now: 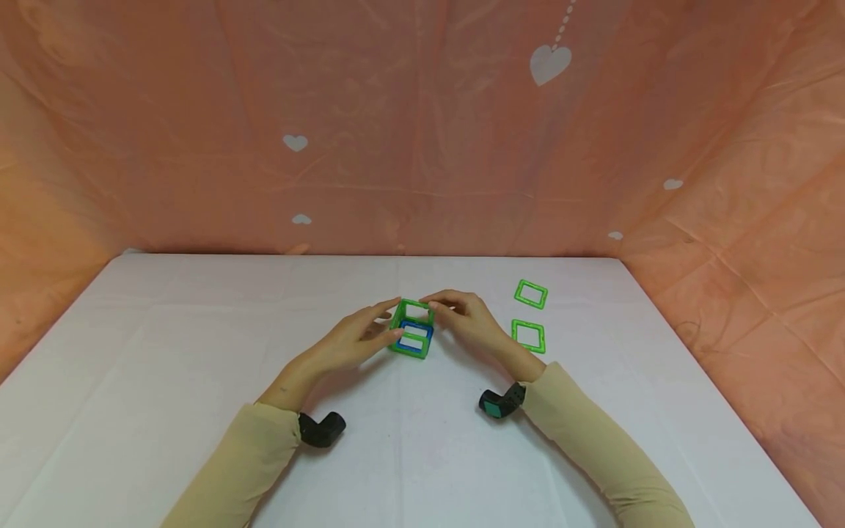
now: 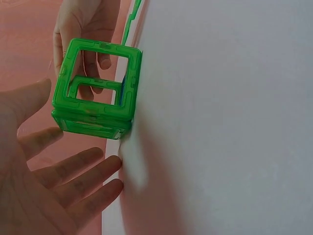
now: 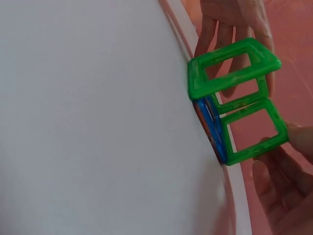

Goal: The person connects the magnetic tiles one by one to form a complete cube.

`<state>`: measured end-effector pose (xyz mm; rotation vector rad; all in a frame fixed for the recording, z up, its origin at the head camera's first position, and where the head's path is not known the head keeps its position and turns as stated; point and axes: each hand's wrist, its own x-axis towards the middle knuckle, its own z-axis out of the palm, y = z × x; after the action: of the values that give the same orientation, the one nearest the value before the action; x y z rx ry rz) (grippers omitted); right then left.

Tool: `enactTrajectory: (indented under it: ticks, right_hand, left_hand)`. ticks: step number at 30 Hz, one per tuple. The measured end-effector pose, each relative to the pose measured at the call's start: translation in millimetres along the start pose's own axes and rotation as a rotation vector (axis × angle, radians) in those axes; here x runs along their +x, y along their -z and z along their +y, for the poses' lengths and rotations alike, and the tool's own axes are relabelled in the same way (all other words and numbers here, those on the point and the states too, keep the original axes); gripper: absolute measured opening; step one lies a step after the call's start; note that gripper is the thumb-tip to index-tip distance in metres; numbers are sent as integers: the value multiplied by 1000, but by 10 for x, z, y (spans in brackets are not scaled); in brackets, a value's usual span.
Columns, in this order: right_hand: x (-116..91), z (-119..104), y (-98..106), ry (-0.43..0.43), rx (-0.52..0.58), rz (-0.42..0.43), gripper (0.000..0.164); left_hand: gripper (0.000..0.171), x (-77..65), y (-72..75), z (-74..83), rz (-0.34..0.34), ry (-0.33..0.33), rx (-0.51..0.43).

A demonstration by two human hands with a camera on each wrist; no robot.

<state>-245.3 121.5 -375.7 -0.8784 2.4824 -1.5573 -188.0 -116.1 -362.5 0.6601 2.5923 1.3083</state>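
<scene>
A small box of square magnetic tiles stands on the white table, with a blue tile [image 1: 414, 328] as its base and green tiles [image 2: 100, 46] upright around it. On its right side the box has no wall. My right hand [image 1: 465, 317] pinches the edge of the back green tile [image 3: 257, 132] between thumb and finger. To the left of the box, my left hand [image 1: 353, 339] has its fingers spread and nearly straight, fingertips right at the green walls. In the left wrist view the other hand shows behind the box.
Two loose green square tiles, one farther back [image 1: 531, 294] and one nearer [image 1: 529, 336], lie on the table [image 1: 165, 352] to the right of the box. Black wrist cameras sit at both sleeves. An orange curtain [image 1: 409, 147] with white hearts hangs behind.
</scene>
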Motion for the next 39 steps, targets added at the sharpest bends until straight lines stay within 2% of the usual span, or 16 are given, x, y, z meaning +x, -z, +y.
enactTrajectory:
  ticks: [9, 17, 22, 28, 39]
  right_hand:
    - [47, -24, -18, -28, -24, 19, 23]
    - [63, -33, -31, -17, -4, 19, 23]
    - [56, -37, -23, -31, -29, 22, 24]
    - [-2, -27, 41, -87, -55, 30, 26]
    - [-137, 18, 186, -78, -102, 54, 25]
  left_hand:
    - [63, -8, 15, -4, -15, -12, 41]
    - [65, 9, 26, 5, -37, 17, 77]
    - [65, 5, 27, 30, -34, 29, 77]
    - [64, 7, 10, 47, -19, 21, 94]
    - [64, -10, 2, 29, -17, 61, 97]
